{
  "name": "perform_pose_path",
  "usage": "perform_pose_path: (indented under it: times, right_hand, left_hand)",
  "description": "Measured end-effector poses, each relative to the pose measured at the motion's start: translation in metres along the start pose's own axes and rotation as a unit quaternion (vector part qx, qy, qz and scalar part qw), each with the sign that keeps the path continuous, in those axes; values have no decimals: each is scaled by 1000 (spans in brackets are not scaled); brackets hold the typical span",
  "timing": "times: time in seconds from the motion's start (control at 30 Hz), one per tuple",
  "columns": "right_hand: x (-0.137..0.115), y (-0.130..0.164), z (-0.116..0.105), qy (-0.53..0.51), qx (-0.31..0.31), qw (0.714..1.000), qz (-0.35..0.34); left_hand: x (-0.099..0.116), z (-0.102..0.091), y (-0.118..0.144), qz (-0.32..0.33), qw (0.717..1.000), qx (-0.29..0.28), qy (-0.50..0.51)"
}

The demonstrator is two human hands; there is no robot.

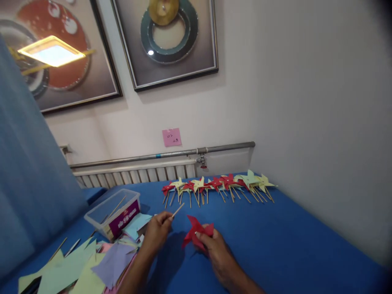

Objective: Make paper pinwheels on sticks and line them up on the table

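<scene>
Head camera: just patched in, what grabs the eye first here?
The row of red and yellow paper pinwheels on sticks along the far edge of the blue table. Nearer, the right hand pinches a folded red paper piece while the left hand holds a thin wooden stick.

finished pinwheels point(219, 185) | plastic box point(113, 212) | paper sheets point(82, 265) | pink note point(171, 137)
</scene>
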State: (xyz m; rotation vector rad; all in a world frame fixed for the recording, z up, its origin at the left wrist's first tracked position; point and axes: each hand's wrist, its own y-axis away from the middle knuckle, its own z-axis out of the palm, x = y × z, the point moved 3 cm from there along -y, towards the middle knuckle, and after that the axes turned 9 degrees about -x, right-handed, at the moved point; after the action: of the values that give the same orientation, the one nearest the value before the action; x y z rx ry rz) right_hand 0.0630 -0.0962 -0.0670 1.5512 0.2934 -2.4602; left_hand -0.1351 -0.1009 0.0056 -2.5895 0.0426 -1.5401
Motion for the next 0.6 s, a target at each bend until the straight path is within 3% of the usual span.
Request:
perform_pose_path:
  times: [0.07, 0.13, 0.33, 0.6]
  right_hand:
    - [-2, 2, 0, -27, 5, 1000, 6]
    - [-6, 3, 1, -47, 12, 999, 14]
    - [-15, 4, -2, -58, 27, 997, 40]
    - [-24, 5, -3, -49, 23, 997, 50]
  left_hand:
    - [-9, 23, 7, 11, 1000, 23, -4]
    - [-14, 33, 12, 8, 1000, 22, -11]
    - [-19, 49, 16, -39, 995, -49, 75]
    - [-13, 59, 21, -37, 981, -109, 153]
